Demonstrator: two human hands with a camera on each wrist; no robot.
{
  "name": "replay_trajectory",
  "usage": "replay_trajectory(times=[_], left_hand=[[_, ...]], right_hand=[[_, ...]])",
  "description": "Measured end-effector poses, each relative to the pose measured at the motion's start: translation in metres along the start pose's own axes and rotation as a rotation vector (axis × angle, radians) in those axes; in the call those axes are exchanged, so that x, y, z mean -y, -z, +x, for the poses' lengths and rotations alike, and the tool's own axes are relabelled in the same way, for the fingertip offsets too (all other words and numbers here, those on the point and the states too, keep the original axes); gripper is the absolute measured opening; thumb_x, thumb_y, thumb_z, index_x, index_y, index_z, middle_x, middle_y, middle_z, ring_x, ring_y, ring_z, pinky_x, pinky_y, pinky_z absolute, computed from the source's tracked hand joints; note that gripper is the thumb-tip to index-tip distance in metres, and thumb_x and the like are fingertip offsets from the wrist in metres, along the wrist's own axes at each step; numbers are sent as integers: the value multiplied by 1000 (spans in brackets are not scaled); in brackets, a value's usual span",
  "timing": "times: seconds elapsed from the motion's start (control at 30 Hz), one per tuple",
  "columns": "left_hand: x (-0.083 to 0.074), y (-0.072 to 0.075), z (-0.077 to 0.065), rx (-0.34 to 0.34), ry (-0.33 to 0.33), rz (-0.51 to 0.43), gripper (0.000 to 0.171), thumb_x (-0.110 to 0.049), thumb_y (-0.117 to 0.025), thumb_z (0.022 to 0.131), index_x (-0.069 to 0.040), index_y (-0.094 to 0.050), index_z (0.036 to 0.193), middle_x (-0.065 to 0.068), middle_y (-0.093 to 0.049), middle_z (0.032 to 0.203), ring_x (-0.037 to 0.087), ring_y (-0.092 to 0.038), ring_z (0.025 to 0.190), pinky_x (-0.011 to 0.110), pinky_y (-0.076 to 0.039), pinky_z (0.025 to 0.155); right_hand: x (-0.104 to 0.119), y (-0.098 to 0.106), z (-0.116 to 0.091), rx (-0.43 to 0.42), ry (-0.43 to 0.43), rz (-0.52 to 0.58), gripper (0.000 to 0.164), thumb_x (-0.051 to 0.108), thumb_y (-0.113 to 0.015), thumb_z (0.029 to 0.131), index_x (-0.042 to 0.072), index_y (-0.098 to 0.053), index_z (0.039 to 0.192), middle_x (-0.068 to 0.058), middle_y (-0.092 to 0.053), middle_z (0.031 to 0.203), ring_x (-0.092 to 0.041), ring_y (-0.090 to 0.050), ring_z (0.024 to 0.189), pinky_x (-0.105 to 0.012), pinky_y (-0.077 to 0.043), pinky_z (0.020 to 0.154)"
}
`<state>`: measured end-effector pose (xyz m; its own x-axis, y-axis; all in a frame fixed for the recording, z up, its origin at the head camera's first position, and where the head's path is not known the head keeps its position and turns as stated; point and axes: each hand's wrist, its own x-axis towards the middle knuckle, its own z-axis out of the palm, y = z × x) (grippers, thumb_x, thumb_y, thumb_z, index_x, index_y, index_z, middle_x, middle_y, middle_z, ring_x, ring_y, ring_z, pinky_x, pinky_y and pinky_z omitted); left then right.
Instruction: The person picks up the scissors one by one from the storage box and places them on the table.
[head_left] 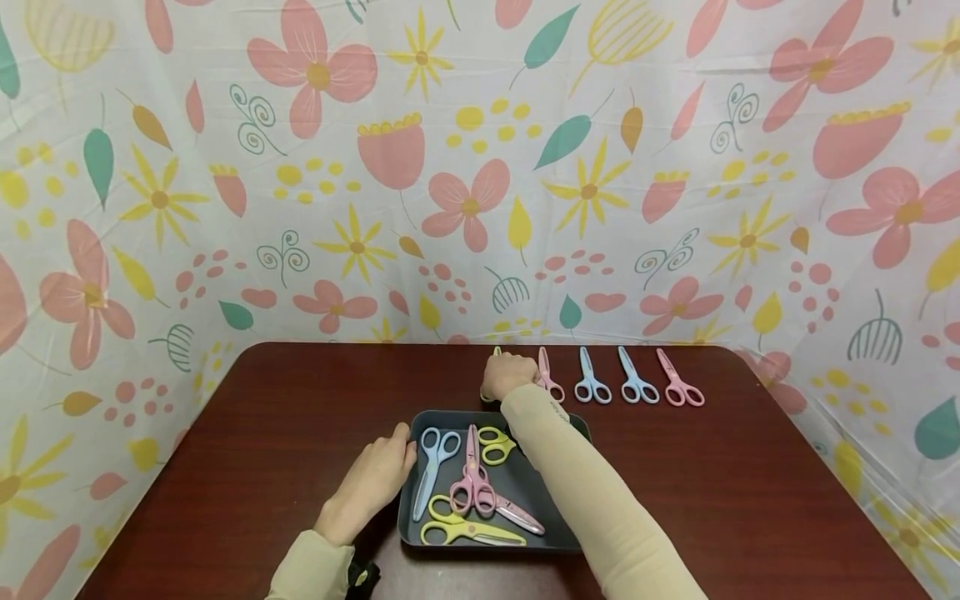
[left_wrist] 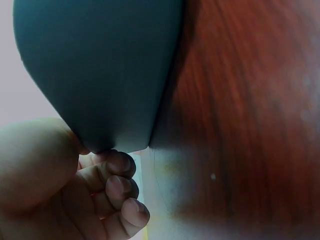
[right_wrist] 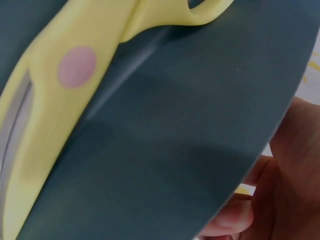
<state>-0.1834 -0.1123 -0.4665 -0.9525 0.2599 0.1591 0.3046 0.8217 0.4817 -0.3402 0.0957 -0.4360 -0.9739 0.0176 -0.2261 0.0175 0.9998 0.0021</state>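
Observation:
My left hand [head_left: 378, 465] grips the dark grey tray [head_left: 406, 500] at its left side. In the left wrist view, curled fingers [left_wrist: 120, 187] meet the tray's corner. Past the tray's back rim, my right hand [head_left: 510, 375] holds a pair of yellow-green scissors [head_left: 497, 351] at the left end of a row. Most of that pair is hidden under the hand. Inside the tray lie blue scissors [head_left: 428, 477], pink scissors [head_left: 472, 467] across another pink pair [head_left: 517, 512], yellow scissors [head_left: 468, 530] at the front and a yellow pair [head_left: 495, 446] behind, partly covered by my right sleeve.
To the right along the table's back edge stand pink scissors [head_left: 545, 367], two blue pairs [head_left: 589, 379] and a pink pair [head_left: 676, 382], tips pointing back. A flowered cloth [head_left: 465, 275] hangs behind the brown table [head_left: 300, 433].

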Motion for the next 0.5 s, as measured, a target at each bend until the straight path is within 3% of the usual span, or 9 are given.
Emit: replay_trajectory(times=[0.23, 0.5], left_hand=[[0, 0, -2, 13, 13, -3, 11, -11, -52, 100, -6, -47, 92, 1, -40, 54, 12, -38, 39, 27, -30, 40], [1, 0, -1, 1, 0, -3, 12, -11, -53, 100, -6, -47, 91, 0, -41, 54, 11, -39, 40, 27, -31, 40]], right_hand=[[2, -2, 0, 21, -9, 1, 25, 30, -72, 81, 9, -66, 92, -10, -60, 85, -23, -55, 66, -35, -34, 45], [0, -2, 0, 12, -4, -18, 31, 33, -70, 83, 9, -70, 102, -10, -64, 88, -25, -58, 71, -43, -47, 55]])
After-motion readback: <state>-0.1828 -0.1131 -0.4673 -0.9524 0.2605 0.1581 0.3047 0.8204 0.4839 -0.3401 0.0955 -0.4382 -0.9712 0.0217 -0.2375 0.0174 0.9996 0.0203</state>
